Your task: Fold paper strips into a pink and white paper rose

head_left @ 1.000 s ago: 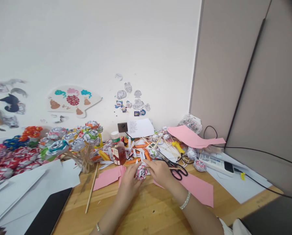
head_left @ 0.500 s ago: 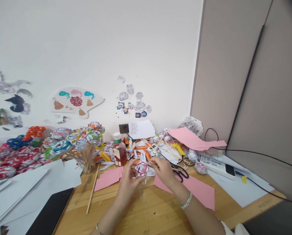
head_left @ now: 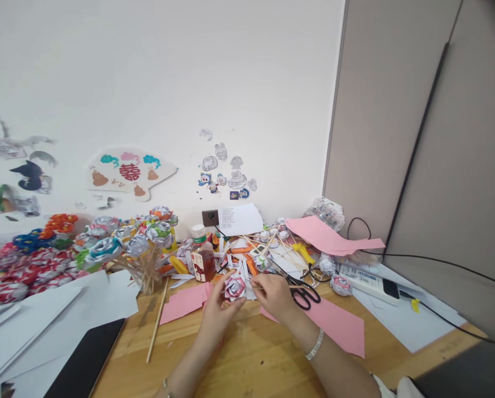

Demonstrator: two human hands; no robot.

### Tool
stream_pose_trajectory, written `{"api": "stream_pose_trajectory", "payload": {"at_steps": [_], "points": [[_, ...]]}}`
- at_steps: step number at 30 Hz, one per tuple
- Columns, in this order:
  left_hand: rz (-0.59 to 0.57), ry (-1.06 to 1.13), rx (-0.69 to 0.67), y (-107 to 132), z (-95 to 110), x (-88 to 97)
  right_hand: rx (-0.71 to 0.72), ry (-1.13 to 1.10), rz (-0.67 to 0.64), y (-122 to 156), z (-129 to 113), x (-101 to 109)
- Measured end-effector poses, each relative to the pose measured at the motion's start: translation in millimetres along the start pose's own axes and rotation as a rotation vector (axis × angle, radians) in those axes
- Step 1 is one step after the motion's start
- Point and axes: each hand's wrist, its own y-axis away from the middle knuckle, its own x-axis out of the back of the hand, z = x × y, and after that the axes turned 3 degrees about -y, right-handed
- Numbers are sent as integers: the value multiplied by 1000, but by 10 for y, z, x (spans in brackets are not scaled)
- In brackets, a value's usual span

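Observation:
A pink and white paper flower (head_left: 234, 287) sits in my left hand (head_left: 219, 305), whose fingers and thumb curl round its edge. Just to the right, my right hand (head_left: 273, 296) is closed in a pinch on a thin wooden stick (head_left: 296, 286). The stick's left tip is close to the flower; whether they touch I cannot tell. Black-handled scissors (head_left: 307, 297) lie beyond my right wrist, over a pink paper sheet (head_left: 342, 326). Smaller pink papers (head_left: 185, 303) lie left of my left hand.
A capped bottle (head_left: 202, 257) stands behind my left hand. Paper flowers on sticks (head_left: 137, 243) crowd the left back. A loose stick (head_left: 157, 320) and a black flat object (head_left: 87, 359) lie at left. A white power strip (head_left: 369, 282) with cables is at right.
The flower has shifted slightly left and turned in my left hand. My right hand has moved a little left and down, with the stick still in it.

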Motion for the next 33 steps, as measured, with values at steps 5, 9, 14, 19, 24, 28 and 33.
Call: {"api": "stream_pose_trajectory", "payload": {"at_steps": [5,9,14,19,24,28,33], "points": [[8,-41,-22,-30,21,65,24,-31,-127,-30,-41,60],[-56,-165,-101,-44,86,100,-13,-103,-75,-42,-3,90],[-130,-267,-175,-35,69,95,15,-179,-141,-61,19,97],[-151,-323,-191,-33,70,99,25,-146,-194,-92,-25,145],[-160,-351,-224,-34,87,107,39,-114,-237,-97,-42,198],[-159,-358,-213,-33,81,112,-29,-119,-178,-79,-21,211],[-160,-355,-206,-32,82,109,-33,-26,-152,-70,-11,162]]}}
